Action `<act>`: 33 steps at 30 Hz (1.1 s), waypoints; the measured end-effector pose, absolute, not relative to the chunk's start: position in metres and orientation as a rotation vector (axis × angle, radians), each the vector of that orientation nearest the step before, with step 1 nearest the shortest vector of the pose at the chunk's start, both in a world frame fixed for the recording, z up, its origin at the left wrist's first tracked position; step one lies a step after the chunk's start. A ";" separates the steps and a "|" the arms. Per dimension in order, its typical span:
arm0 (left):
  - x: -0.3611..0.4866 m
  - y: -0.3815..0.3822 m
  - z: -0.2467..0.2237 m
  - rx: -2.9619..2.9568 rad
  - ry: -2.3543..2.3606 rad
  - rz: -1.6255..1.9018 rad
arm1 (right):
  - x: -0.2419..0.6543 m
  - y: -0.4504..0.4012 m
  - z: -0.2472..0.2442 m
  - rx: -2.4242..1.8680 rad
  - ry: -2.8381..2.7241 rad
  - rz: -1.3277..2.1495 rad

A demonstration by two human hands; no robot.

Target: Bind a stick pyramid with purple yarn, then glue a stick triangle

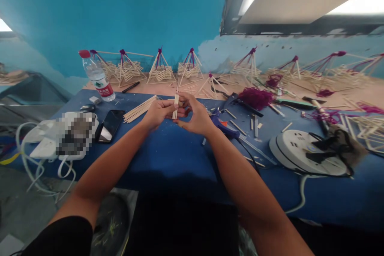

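Observation:
A small bundle of short wooden sticks [175, 107] stands upright between my two hands, over the blue table. My left hand [159, 113] is closed around it, with the thumb pressing on its near face. Thumb and fingers of my right hand [193, 115] pinch the bundle at its bottom and top ends. Just left of my left hand lies a loose pile of longer wooden sticks [139, 109]. To the right of my right hand rests a blue glue gun [225, 127] with its dark cord, among short stick pieces.
Several stick structures tied with purple yarn [160, 68] stand along the wall. On the left are a water bottle [100, 82], a phone [111, 126] and a white power strip with cables. A purple yarn heap [256, 98] and a round white reel [306, 152] lie to the right.

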State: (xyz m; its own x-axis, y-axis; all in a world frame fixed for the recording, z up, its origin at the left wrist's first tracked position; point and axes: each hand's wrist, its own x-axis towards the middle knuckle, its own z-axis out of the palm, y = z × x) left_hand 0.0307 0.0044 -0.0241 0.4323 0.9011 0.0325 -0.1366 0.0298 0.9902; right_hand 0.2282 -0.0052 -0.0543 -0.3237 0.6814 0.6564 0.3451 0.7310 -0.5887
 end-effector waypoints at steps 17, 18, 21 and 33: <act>-0.008 -0.018 -0.027 2.023 1.444 0.873 | 0.234 -0.043 -0.040 -1.109 -2.257 0.487; -0.011 -0.030 -0.033 2.115 1.473 0.814 | 0.234 -0.052 -0.042 -1.142 -2.286 0.503; -0.010 -0.061 -0.047 2.239 1.568 0.644 | 0.234 -0.074 -0.049 -1.259 -2.381 0.510; 0.015 -0.074 -0.054 2.337 1.609 0.510 | 0.241 -0.073 -0.043 -1.299 -2.548 0.518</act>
